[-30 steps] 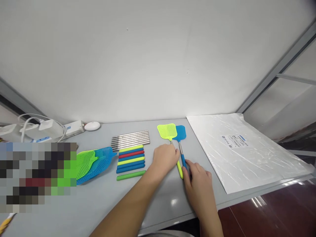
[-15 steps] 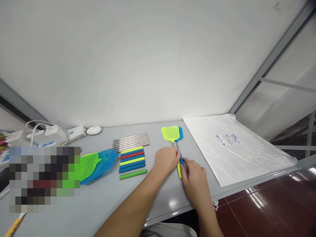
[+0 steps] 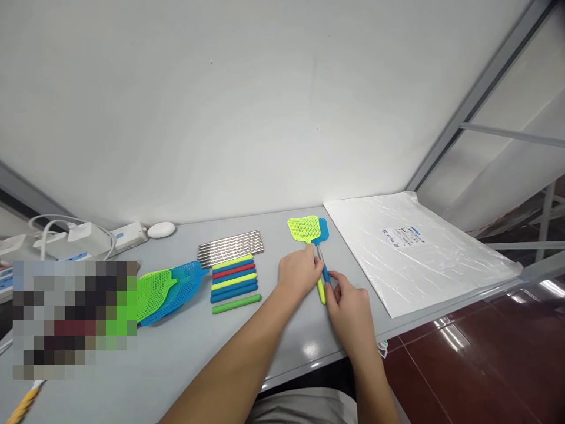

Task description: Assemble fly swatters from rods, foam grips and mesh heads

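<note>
Head: swatter handles (image 3: 322, 293) partly behind hands (image 3: 298, 274) (image 3: 352, 306).

Bare, polished-looking metal is shown by the rods (image 3: 231, 248), streaked with bright highlights. In front of the rods, a smooth, satin plastic look is given by the coloured sticks (image 3: 233, 281). To the right of the rods, plastic is seen in the heads of the yellow swatter (image 3: 304, 228) and the blue swatter (image 3: 323, 231), the yellow finely pierced; shiny metal is seen in the blue one's shaft. Farther right of the rods, the packet (image 3: 424, 271) is wrapped in glossy, wrinkled film. Beneath the rods, a smooth, faint sheen is shown by the table (image 3: 185, 347); far to their right, lights are mirrored in the glossy floor (image 3: 441, 377).
</note>
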A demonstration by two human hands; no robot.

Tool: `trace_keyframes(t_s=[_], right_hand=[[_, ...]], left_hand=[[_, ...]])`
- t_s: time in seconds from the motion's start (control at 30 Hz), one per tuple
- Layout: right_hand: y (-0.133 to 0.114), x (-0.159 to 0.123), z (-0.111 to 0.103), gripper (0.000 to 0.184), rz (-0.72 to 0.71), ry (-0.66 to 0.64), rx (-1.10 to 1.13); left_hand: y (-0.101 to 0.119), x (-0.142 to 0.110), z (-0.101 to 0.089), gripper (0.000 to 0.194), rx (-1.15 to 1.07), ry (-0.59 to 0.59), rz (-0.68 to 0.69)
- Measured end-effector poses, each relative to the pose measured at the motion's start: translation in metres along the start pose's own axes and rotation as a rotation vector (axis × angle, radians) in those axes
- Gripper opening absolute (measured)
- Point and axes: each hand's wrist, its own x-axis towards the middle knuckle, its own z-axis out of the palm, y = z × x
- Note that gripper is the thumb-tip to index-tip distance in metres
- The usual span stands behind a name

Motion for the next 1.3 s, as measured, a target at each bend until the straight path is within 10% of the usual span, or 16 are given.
trace_keyframes(t_s=[0.37, 0.57, 1.3], right_hand=[[0.001, 0.000, -0.006, 0.036, 0.082, -0.026, 0.114], [0.002, -0.001, -0.006, 0.034, 0.104, -0.043, 0.140], [0.004, 0.001, -0.004, 0.036, 0.082, -0.062, 0.154]], left_hand=[[-0.014, -0.033, -0.022, 0.024, -0.205, -0.044, 0.175], [-0.025, -0.064, -0.025, 0.057, -0.231, -0.067, 0.354], [-0.020, -0.061, -0.009, 0.037, -0.169, -0.023, 0.461]])
